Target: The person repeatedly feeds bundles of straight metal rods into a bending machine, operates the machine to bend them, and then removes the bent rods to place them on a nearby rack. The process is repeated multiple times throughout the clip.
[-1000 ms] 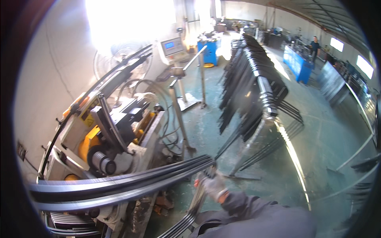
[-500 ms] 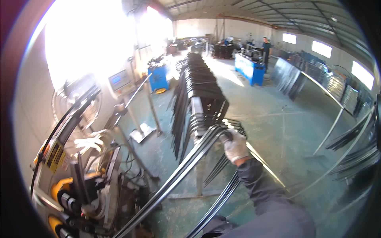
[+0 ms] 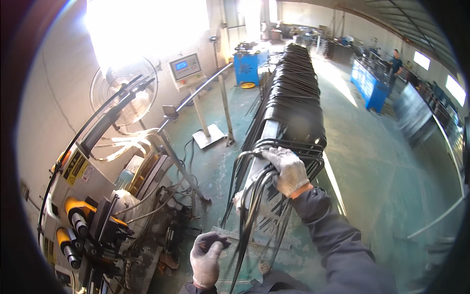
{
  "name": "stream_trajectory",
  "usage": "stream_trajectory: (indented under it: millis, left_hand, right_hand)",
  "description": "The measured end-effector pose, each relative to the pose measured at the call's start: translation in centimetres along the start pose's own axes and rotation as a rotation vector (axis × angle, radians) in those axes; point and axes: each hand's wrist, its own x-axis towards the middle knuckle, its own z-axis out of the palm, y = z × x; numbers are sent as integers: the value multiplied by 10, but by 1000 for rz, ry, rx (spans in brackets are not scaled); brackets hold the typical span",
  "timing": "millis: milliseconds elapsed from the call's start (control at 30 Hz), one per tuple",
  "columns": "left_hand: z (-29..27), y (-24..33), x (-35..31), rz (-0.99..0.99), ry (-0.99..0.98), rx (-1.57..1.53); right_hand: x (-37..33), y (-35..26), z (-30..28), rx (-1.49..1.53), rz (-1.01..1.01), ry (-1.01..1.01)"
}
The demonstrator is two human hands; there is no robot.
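A long rack beam [image 3: 270,128] runs away from the person, from the middle of the view toward the far wall. Over most of its length lies a thick row of dark bent rods [image 3: 296,100], their legs hanging down the sides. To the left stands a grey machine [image 3: 66,188] with yellow parts, and beyond it a round fan [image 3: 125,93] and a control box [image 3: 185,66] on a post. A blue table [image 3: 372,85] stands well apart at the far right.

At the beam's near end is a smaller bunch of held rods [image 3: 246,226]. Their bent tops are at beam height, directly ahead of the person and at the bare near end; their long legs drop toward the floor, slanting a little to the lower left. So their long axis goes mostly downward, while the beam's goes forward. Whether the bunch touches the beam cannot be told.

Of the 2 hands, the right hand [image 3: 289,171] is nearer to the beam: its gloved fingers are wrapped over the bent tops, though the underside of the grip is hidden. The left hand [image 3: 208,259] is lower and closer to the body, left of the legs and apart from them, half curled with a gap between thumb and fingers, and nothing shows in it.
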Motion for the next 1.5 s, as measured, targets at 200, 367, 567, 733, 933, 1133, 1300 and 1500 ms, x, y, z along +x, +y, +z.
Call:
stream_trajectory:
  millis: [200, 367, 567, 733, 933, 1133, 1300, 1500]
  left_hand:
    - [94, 17, 26, 682, 2, 708]
    - [114, -19, 30, 780, 188, 918]
    - [115, -27, 54, 868, 316, 926]
    - [108, -7, 67, 742, 191, 840]
    - [104, 34, 73, 736, 45, 771]
    - [94, 57, 74, 712, 82, 670]
    - [78, 52, 92, 718, 8, 693]
    - [79, 57, 121, 702, -128, 655]
  right_hand:
    - [9, 15, -7, -23, -24, -67]
    - [7, 17, -8, -65, -5, -83]
    - [9, 17, -2, -101, 8, -147]
    - [4, 13, 9, 236, -391, -11]
    - [16, 4, 7, 257, -388, 11]
    - [22, -20, -17, 221, -238, -175]
    - [27, -37, -8, 114, -105, -140]
    - [32, -16, -4, 18, -2, -104]
